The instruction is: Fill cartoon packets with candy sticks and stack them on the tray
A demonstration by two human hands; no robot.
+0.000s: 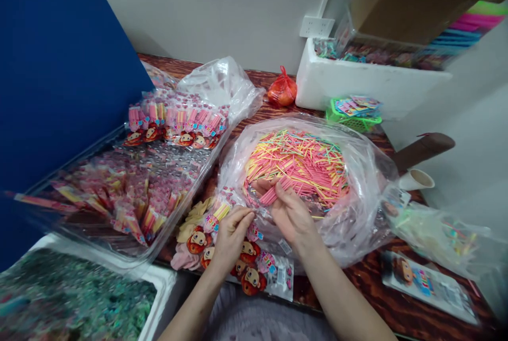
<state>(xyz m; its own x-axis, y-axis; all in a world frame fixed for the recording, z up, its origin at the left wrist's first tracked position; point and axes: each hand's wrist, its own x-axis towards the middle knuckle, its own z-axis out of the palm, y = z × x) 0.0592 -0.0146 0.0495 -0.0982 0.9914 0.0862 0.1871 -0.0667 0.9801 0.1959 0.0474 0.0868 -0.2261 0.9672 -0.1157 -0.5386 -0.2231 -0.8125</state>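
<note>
- A person's right hand (292,214) curls its fingers around a bundle of pink sticks (273,195), held above the near side of an open plastic bag (367,193) filled with loose colored sticks (297,161).
- The left hand (233,232), thumb and fingers pinched together, sits over printed packets (253,279) at the counter's (367,290) front edge; what its fingertips grip cannot be made out.

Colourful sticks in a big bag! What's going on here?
A person's right hand holds a small bunch of pink sticks at an open plastic bag heaped with more. The left hand has its fingers pinched together by some printed packets; whether they grip anything is unclear. Stick-filled packets lie in the clear tray on the left.
</note>
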